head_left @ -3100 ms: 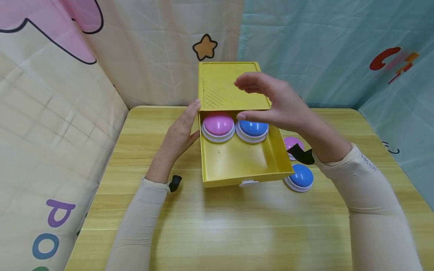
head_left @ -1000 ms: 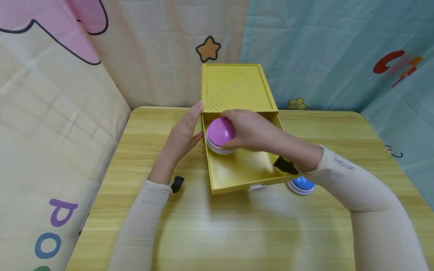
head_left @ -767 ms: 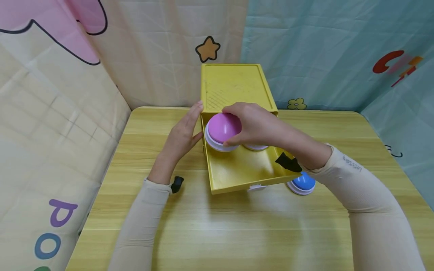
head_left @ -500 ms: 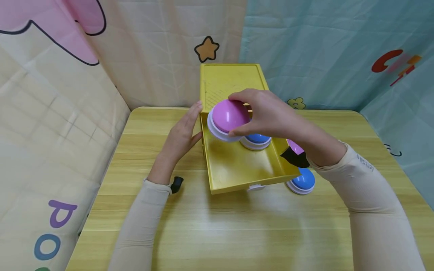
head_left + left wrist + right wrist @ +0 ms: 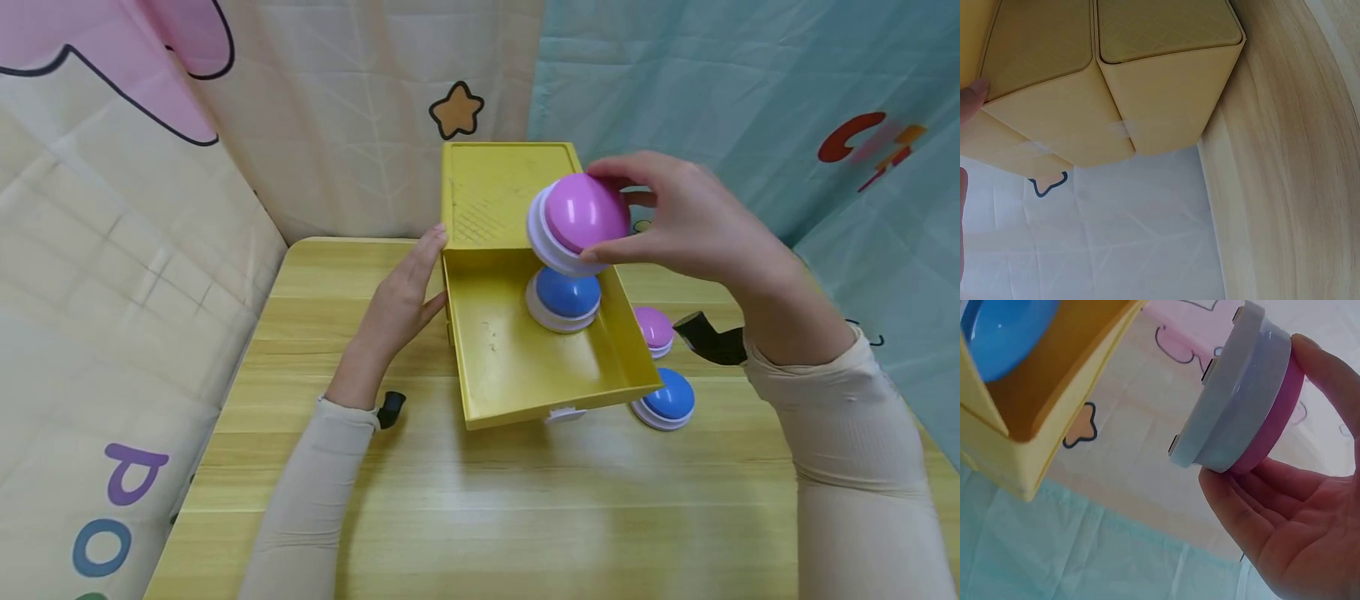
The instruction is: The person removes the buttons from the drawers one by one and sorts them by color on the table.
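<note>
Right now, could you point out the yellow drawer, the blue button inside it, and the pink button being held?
Yellow drawer (image 5: pixel 517 375): head view, its bare floor.
Blue dome button (image 5: pixel 567 293): head view, its blue dome.
Pink dome button (image 5: pixel 588 213): head view, its pink dome.

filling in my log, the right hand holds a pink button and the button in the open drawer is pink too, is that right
Not quite: the button in the open drawer is blue, as the head view shows. The right hand does hold a pink button.
</note>
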The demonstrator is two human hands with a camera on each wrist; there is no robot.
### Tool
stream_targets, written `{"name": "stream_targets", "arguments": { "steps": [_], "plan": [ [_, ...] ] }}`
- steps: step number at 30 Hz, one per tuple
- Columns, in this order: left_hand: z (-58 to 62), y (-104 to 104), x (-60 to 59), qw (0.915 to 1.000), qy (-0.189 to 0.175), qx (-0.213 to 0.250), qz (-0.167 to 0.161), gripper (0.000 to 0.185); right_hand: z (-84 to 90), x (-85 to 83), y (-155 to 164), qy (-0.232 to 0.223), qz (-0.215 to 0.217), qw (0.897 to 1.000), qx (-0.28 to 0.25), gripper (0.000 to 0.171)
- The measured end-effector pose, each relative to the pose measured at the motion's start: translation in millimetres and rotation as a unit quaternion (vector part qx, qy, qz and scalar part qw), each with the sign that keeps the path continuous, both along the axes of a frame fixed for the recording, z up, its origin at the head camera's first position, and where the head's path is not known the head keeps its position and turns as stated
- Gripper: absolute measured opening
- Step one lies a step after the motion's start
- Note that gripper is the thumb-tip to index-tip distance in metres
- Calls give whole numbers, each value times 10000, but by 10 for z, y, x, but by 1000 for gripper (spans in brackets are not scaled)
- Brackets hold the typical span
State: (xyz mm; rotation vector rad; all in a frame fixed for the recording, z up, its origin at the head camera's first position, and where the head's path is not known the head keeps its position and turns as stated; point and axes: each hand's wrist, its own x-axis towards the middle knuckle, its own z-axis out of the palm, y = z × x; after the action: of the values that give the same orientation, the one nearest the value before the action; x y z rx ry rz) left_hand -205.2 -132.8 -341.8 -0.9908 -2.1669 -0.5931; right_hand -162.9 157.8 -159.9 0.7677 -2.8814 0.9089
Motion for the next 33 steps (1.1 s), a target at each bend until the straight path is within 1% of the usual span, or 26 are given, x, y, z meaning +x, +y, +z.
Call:
{"name": "stream_targets", "arguments": {
  "steps": [6, 11, 15, 19, 23, 28, 30, 33],
  "plan": [
    [-3, 9, -7, 10000, 24, 65, -41, 84, -42, -16, 417, -13, -437, 9988, -239, 72],
    [2, 18, -20, 9999, 5, 93, -111, 83, -174, -51, 797, 76, -827, 9953, -501, 71],
    [5, 18, -17, 10000, -30, 60, -71, 83, -351, -86, 1083, -4, -1189, 9915, -529, 72],
    [4, 9, -7, 10000, -54, 30, -27, 83, -548, -129, 1339, -187, -1553, 9870, -375, 73],
    [5, 1, 4, 10000, -60, 69, -29, 83, -744, -166, 1553, -319, -1799, 9828, -269, 74],
    [5, -10, 11, 9999, -54, 83, -18, 83, -987, -195, 1776, -645, -2020, 9767, -333, 75],
    [4, -15, 12, 10000, -50, 79, -8, 84, -1092, -215, 1854, -777, -2039, 9752, -370, 75],
    [4, -21, 16, 9999, -59, 89, -11, 84, -1271, -261, 1943, -862, -2019, 9748, -395, 72]
  ]
}}
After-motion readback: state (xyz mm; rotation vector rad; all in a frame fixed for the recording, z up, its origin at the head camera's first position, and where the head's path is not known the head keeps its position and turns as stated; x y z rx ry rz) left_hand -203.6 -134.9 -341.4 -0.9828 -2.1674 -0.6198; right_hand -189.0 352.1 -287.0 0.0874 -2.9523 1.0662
